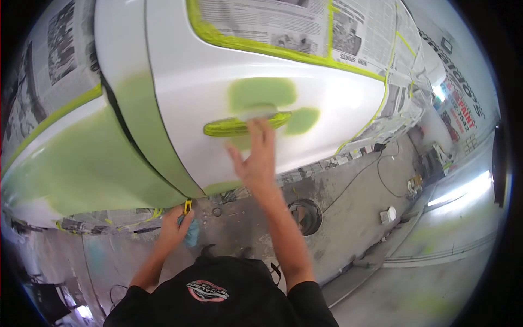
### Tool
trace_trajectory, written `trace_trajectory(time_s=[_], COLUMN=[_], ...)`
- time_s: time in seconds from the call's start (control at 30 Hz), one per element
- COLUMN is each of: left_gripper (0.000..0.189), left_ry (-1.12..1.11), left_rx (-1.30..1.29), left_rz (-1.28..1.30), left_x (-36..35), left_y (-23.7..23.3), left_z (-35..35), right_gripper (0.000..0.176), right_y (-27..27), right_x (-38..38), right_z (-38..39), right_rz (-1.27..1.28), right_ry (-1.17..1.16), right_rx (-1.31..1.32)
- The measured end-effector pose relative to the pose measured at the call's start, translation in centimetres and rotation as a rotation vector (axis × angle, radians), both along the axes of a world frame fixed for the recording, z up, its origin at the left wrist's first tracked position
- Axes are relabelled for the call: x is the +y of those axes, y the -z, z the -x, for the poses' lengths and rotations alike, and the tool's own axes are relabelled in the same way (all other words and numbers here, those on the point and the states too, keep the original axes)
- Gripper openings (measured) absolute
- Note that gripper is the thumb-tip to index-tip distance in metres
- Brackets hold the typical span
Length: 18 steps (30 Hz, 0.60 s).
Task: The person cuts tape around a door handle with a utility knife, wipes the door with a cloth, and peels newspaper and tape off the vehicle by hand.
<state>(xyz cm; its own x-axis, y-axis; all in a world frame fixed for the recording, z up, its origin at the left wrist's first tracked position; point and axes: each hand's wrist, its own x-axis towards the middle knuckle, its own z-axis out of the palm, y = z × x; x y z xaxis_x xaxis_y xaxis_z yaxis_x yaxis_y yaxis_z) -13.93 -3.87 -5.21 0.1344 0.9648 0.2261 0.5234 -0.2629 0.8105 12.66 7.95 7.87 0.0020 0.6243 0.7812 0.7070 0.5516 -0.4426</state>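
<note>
My right hand (257, 166) reaches up to the white car door (332, 103). Its fingertips, slightly blurred, touch the door handle (220, 128), which is wrapped in yellow-green masking tape. The fingers are stretched out with the thumb apart, and nothing shows in them. Light green patches (261, 92) surround the handle. Below the door's lower edge, my left hand (173, 229) is closed around a yellow and black tool (188, 206) that looks like a utility knife. A light blue cloth (192, 233) hangs from the same hand.
Newspaper (261, 24) edged with yellow-green tape masks the window and nearby panels. A green-coated panel (76, 163) lies to the left. On the concrete floor stand a round bucket (306, 217) and a small white container (388, 215), with a dark cable (354, 180) trailing between.
</note>
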Motion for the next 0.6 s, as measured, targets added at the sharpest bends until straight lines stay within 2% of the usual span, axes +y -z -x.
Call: trace_trajectory(time_s=[0.03,0.1,0.17,0.23,0.37,0.47,0.6], left_gripper=[0.018,0.021,0.025,0.028,0.032,0.032,0.033], left_ry=[-0.014,-0.032,-0.108,-0.111,-0.243,-0.266,-0.299], left_rx=[0.043,0.132,0.146,0.288,0.293,0.319,0.366], left_rz=[0.023,0.071,0.285,0.346,0.653,0.808,0.761], left_x=[-0.8,-3.0,-6.0,-9.4,-17.8,-21.7,-24.0], left_y=[1.7,5.5,8.9,14.6,26.4,28.8,29.0], left_z=[1.4,4.0,6.4,9.7,15.4,17.5,18.4], right_gripper=[0.057,0.059,0.061,0.063,0.064,0.065,0.063], right_y=[-1.6,-3.2,-3.9,-3.8,-3.3,-2.9,-3.6], right_x=[0.8,1.5,2.4,3.7,4.9,5.0,4.9], right_z=[-0.7,-1.2,-1.3,-1.2,-1.5,-1.6,-1.6], right_rz=[-0.052,0.124,0.268,0.385,0.397,0.369,0.438], right_ry=[0.047,0.042,0.056,0.081,0.055,0.066,0.043], right_rx=[-0.049,-0.245,-0.394,-0.496,-0.405,-0.424,-0.362])
